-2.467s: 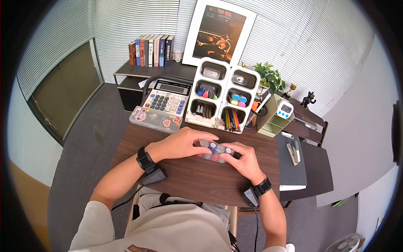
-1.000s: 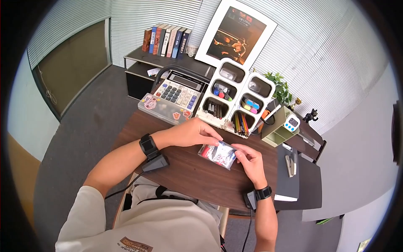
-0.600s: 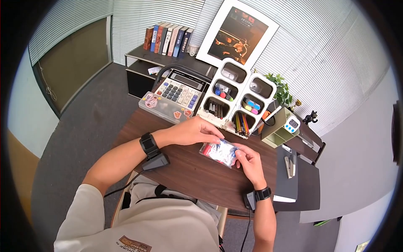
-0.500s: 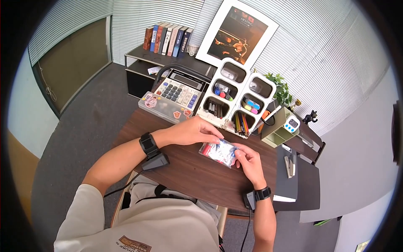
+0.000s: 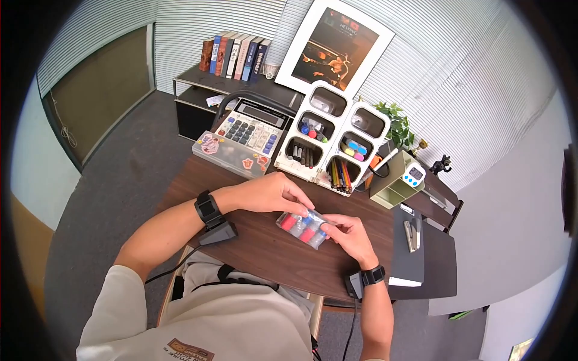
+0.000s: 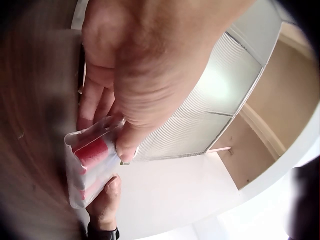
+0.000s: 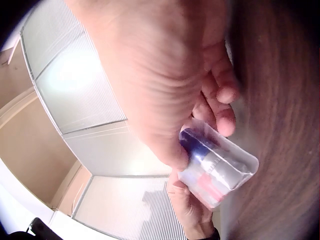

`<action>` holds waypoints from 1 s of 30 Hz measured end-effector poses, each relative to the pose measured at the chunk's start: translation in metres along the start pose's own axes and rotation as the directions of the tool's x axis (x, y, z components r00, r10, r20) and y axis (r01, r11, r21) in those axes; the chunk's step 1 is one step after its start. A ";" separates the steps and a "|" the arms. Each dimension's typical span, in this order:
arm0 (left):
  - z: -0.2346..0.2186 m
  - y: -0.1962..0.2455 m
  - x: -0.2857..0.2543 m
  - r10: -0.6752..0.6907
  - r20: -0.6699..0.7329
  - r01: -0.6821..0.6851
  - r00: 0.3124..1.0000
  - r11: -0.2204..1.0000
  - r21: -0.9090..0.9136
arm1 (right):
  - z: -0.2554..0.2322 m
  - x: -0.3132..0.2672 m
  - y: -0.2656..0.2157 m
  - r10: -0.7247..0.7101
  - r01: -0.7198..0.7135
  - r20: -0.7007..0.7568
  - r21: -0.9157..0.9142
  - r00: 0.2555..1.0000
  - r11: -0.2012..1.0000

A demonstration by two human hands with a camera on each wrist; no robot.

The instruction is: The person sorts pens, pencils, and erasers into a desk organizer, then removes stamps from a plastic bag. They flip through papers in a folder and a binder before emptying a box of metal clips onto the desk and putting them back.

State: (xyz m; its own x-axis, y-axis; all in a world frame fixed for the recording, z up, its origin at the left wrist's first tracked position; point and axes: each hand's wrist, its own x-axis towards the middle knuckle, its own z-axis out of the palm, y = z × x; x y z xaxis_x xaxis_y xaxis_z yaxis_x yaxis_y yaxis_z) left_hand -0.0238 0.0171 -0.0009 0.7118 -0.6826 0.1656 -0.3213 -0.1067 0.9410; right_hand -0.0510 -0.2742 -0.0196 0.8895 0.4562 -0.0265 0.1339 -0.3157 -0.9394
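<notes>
Both hands hold a small clear plastic pack (image 5: pixel 301 230) over the desk, with red, blue and grey cylindrical pieces inside. My left hand (image 5: pixel 272 194) pinches its far upper edge between thumb and fingers. At the right end, my right hand (image 5: pixel 350 237) grips it with the thumb lying on top. Red pieces show through the film of the pack (image 6: pixel 92 155) in the left wrist view. From the right wrist, a dark blue piece lies under the thumb, beside grey and reddish ones in the pack (image 7: pixel 212 167). What exactly the pieces are, I cannot tell.
Behind the hands stands a white organizer (image 5: pixel 319 144) with markers, highlighters and pencils. A calculator (image 5: pixel 250 129) and a stickered clear case (image 5: pixel 232 157) lie to its left. On the right are a green holder with a timer (image 5: pixel 413 173) and a stapler (image 5: pixel 412 234).
The pack has turned from showing round ends to lying flatter, its glare now gone so the coloured pieces show. Hands and pack have shifted slightly toward the body and left.
</notes>
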 end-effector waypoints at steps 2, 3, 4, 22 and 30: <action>0.000 -0.002 0.000 0.006 0.021 -0.006 1.000 1.000 0.031 | -0.001 -0.001 0.001 -0.016 0.016 0.009 0.003 1.000 1.000; 0.000 -0.001 -0.001 0.008 0.023 -0.009 1.000 1.000 0.030 | -0.002 0.000 -0.001 -0.008 0.009 0.022 -0.028 1.000 1.000; 0.000 0.001 -0.002 -0.017 0.025 0.016 1.000 0.999 0.047 | -0.003 0.000 -0.004 0.000 0.002 0.034 -0.060 0.999 0.998; 0.004 -0.006 0.002 -0.112 0.067 0.107 0.991 0.991 0.079 | -0.116 -0.035 0.011 0.109 -0.090 -0.061 0.252 0.992 0.963; 0.003 -0.001 0.002 -0.125 0.058 0.117 0.990 0.986 0.120 | -0.161 -0.054 0.047 0.303 -0.087 -0.408 0.470 0.861 0.878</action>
State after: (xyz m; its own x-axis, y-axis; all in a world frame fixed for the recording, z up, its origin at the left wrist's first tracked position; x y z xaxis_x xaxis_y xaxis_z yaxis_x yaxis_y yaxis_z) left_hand -0.0243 0.0140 -0.0020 0.7090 -0.7046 0.0295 -0.3082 -0.2720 0.9116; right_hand -0.0228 -0.4474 -0.0076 0.9849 -0.0418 -0.1683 -0.1649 0.0743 -0.9835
